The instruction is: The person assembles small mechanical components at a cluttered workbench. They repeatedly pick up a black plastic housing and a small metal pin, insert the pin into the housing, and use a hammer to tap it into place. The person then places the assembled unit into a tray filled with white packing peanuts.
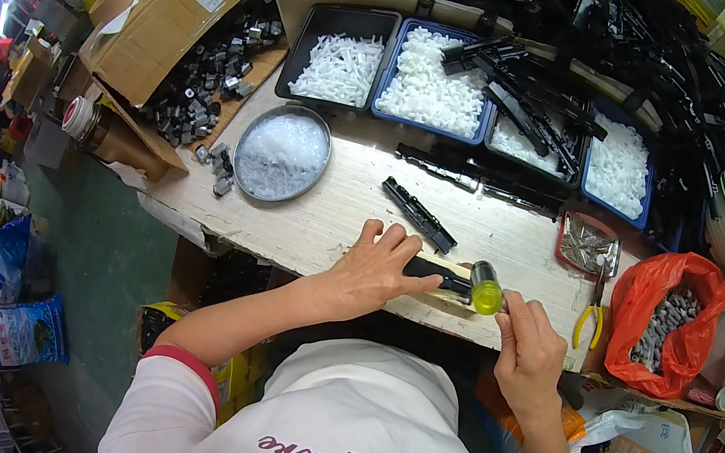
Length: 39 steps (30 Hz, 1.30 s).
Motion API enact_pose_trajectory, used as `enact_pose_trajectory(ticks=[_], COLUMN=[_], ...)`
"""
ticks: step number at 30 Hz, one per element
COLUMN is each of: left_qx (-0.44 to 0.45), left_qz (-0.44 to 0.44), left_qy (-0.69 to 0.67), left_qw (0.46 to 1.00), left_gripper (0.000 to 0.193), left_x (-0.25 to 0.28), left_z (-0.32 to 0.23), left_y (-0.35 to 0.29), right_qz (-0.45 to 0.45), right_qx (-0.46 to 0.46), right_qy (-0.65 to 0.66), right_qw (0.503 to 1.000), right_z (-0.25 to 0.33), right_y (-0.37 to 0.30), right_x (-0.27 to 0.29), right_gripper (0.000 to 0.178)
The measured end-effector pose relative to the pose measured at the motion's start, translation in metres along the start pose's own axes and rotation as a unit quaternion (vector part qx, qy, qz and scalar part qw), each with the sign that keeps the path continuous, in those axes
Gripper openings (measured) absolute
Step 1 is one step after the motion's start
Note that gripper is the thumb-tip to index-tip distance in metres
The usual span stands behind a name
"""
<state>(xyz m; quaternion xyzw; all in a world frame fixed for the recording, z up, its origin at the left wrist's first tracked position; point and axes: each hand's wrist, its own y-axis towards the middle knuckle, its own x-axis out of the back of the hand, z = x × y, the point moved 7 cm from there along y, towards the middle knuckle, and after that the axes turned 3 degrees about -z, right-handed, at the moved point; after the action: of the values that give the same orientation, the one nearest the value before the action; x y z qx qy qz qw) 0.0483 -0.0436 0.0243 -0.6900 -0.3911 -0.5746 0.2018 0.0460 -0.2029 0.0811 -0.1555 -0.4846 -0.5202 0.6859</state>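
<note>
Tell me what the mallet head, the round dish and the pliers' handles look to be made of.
Mallet head: translucent yellow plastic or rubber, glossy. Round dish: bare metal, by its grey shiny rim. Pliers: yellow handles, probably a plastic or rubber coating; too small to be sure.

The desk [317, 209] has one open patch of bare wood in the middle, between the round metal bowl [282, 154] and the small red tray [588, 244]. Only a loose black strip [418, 214] lies there, so hands can slide past on either side of it.

The back of the desk is blocked by a row of trays [432, 79] full of white bits, with long black strips [525, 100] piled over them.

On the left, a cardboard box [178, 10] and a heap of small dark parts [197, 91] close the way.

On the right, yellow pliers [592, 311] and an orange bag [666, 319] leave very little room.

Near the front edge, the left hand [371, 272] and right hand [530, 348] fill the space.
</note>
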Motion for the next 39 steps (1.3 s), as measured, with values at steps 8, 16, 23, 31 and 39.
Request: enact_pose_trajectory(ticks=[8, 16, 23, 31, 39], left_qx=[-0.004, 0.038, 0.13, 0.185, 0.23], left_qz=[0.009, -0.025, -0.099, -0.199, -0.257], left_qy=[0.005, -0.097, -0.207, -0.261, -0.164], left_qw=[1.0, 0.994, 0.965, 0.926, 0.924], left_gripper=[0.054, 0.062, 0.068, 0.075, 0.081], left_x=[-0.001, 0.001, 0.008, -0.001, 0.008], left_z=[-0.003, 0.007, 0.024, 0.028, 0.024], left_y=[0.001, 0.005, 0.001, -0.014, -0.041], right_qz=[-0.016, 0.098, -0.007, 0.127, 0.128], right_qx=[-0.01, -0.001, 0.048, 0.015, 0.05], right_qy=[-0.017, -0.083, -0.005, -0.102, -0.067], right_qw=[1.0, 0.992, 0.999, 0.987, 0.988], right_z=[0.015, -0.003, 0.02, 0.017, 0.032], right_y=[0.005, 0.004, 0.025, 0.043, 0.059], right_x=[0.005, -0.021, -0.018, -0.062, -0.079], right_gripper=[0.011, 0.012, 0.009, 0.018, 0.021])
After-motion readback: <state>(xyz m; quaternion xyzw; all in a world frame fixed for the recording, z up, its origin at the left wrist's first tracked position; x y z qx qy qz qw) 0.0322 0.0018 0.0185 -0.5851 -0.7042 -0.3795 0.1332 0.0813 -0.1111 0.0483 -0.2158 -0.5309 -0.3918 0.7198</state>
